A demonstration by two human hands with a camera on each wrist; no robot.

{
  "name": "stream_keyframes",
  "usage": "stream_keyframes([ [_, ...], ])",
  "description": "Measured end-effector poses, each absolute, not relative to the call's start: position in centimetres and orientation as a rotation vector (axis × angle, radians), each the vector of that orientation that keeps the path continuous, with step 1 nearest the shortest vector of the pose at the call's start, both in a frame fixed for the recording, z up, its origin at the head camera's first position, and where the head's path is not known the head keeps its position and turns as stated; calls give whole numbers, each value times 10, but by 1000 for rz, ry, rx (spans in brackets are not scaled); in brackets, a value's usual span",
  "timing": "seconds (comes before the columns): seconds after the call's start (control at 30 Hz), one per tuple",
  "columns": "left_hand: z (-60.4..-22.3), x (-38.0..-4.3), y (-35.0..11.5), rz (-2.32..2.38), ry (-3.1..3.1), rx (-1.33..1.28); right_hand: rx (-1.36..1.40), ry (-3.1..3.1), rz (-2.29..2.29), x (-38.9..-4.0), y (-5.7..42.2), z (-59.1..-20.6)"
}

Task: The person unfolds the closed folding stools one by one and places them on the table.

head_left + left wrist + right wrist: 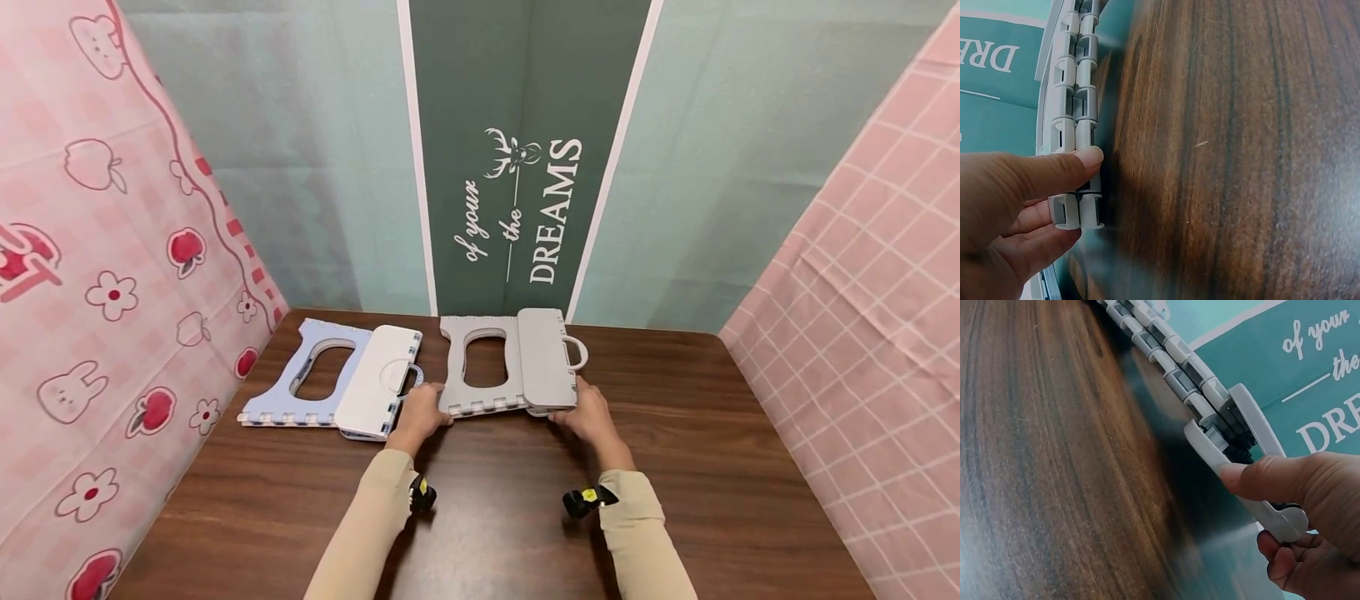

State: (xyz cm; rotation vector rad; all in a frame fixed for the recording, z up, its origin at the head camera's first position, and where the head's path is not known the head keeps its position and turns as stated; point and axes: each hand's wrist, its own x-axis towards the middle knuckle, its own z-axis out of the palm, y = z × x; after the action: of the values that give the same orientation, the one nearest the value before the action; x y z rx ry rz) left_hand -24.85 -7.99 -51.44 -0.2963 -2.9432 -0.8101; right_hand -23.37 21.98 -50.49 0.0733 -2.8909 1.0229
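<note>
A grey folding step stool (547,358), folded flat, is at the back middle of the table, its carry handle (577,353) pointing right. My left hand (422,412) grips its near left corner; in the left wrist view the thumb (1063,172) lies over the hinged edge (1075,94) and the fingers curl beneath. At the near right corner my right hand (590,414) pinches the stool's end panel (1272,519) between thumb and fingers. Just left of my left hand lies a second folded step stool (378,375), blue and white.
The brown wooden table (495,533) runs up to a green hanging cloth (517,100) with white lettering at the back. Pink patterned cloths hang on the left (112,333) and right (862,333). The blue stool's handle (417,382) sits close beside my left hand.
</note>
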Motion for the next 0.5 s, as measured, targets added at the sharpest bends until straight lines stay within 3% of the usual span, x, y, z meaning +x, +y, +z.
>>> stream_keyframes([
  [0.5,-514,-233,-79,-919,-2916,-326,-33,-2867,1184,-208,234,-507],
])
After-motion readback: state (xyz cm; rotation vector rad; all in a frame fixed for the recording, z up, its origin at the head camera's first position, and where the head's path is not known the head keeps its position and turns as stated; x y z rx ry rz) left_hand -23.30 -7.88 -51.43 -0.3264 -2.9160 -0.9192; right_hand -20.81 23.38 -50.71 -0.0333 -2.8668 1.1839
